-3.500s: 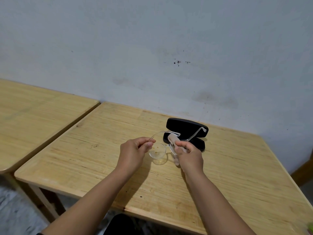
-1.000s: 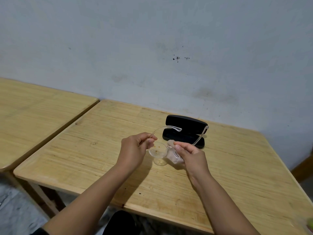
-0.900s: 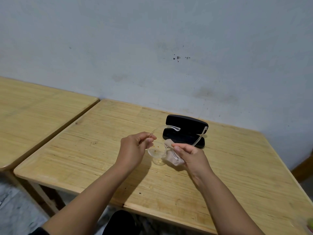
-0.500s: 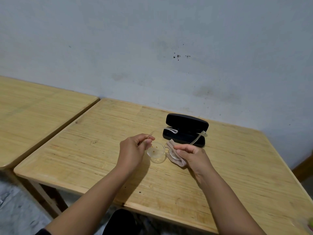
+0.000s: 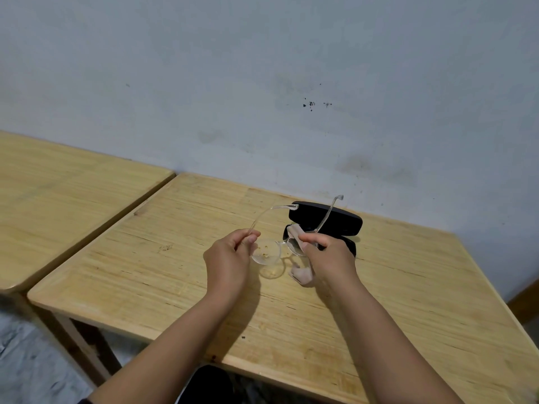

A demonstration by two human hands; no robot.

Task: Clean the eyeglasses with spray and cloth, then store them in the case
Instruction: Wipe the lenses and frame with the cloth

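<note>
Clear-framed eyeglasses are held above the wooden table, their temples pointing away toward the wall. My left hand pinches the left end of the frame. My right hand presses a pale pink cloth around the right lens, with cloth ends sticking out above and below the fingers. The left lens shows small yellowish specks. An open black glasses case lies just behind my hands, near the wall.
A second wooden table stands to the left across a narrow gap. A pale grey wall runs behind both. A dark object sits below the table's near edge. No spray bottle is in view.
The glasses have risen and tilted, so the temples stand higher against the case and wall. My right hand has shifted the cloth on the right lens.
</note>
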